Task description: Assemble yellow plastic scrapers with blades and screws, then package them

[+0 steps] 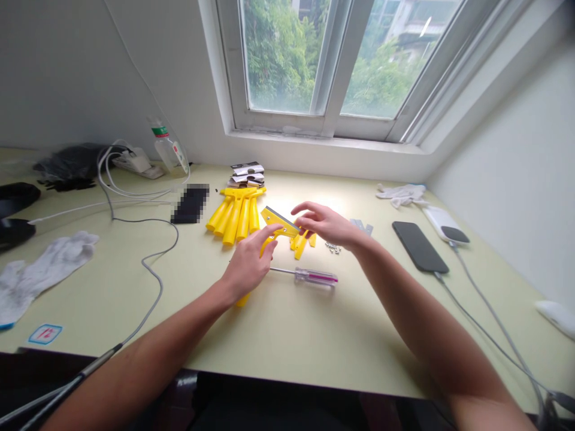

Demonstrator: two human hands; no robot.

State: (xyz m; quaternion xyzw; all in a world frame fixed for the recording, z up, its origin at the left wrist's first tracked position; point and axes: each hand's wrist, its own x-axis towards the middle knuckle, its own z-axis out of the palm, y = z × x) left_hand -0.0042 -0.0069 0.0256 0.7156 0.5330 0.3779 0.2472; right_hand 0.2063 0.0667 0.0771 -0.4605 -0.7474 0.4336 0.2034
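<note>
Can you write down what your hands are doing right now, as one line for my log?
left hand: holds yellow plastic scraper | right hand: touches same scraper | nearby: screwdriver, small screws, pile of yellow scrapers

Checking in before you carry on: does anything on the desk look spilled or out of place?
Yes: small metal screws lie loose on the desk beside the yellow plastic scraper handles, in no container, so they look spilled.

Head-worn view, facing forward and down, close above the desk (287,341), window (335,66) ahead
</note>
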